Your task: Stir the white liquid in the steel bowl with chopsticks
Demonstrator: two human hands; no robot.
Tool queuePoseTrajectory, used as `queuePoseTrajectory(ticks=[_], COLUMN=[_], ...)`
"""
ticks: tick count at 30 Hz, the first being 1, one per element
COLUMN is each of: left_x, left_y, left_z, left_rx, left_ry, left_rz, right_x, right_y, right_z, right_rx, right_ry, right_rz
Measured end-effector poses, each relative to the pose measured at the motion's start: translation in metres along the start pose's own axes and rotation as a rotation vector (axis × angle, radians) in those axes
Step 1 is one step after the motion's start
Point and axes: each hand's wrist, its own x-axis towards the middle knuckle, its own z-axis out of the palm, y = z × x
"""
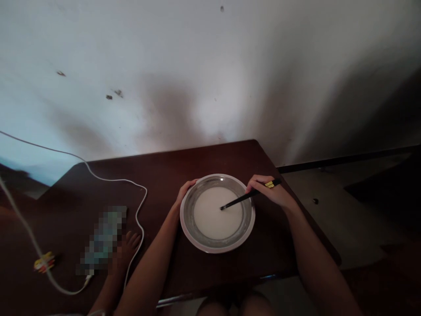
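A round metal bowl (187, 226) with a pale rim stands on the dark table and holds a smooth whitish liquid (213, 221). My left hand (186, 189) grips the bowl's far left side, its fingers partly hidden by the rim. Over the right rim, my right hand (265, 188) is closed around black chopsticks (237, 200) with yellow marks near the top. They slant down to the left, and their tips touch the liquid near the middle of the bowl.
The dark red-brown table (158, 164) meets a stained white wall (197, 66). To the left, a blurred-out phone (104, 239) is plugged into a white cable (140, 215), with another person's hand (131, 242) beside it. A small yellow-red item (44, 262) lies farther left.
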Motion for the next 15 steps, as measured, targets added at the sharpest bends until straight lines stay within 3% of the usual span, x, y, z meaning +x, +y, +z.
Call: queuePoseTrajectory(ticks=[4, 10, 15], left_x=[-0.0008, -0.0012, -0.0027], left_y=[0.0012, 0.0015, 0.0027], left_z=[0.0018, 0.0016, 0.0033], left_rx=[0.006, 0.050, 0.049], left_ry=[0.002, 0.047, 0.055], left_rz=[0.016, -0.005, 0.003], right_x=[0.0006, 0.0000, 0.0002], right_y=[-0.0009, -0.0028, -0.0035], right_z=[0.0039, 0.0024, 0.0043], right_rx=[0.001, -0.014, 0.006], right_ry=[-0.134, 0.023, -0.125], right_rz=[0.008, -0.009, 0.008])
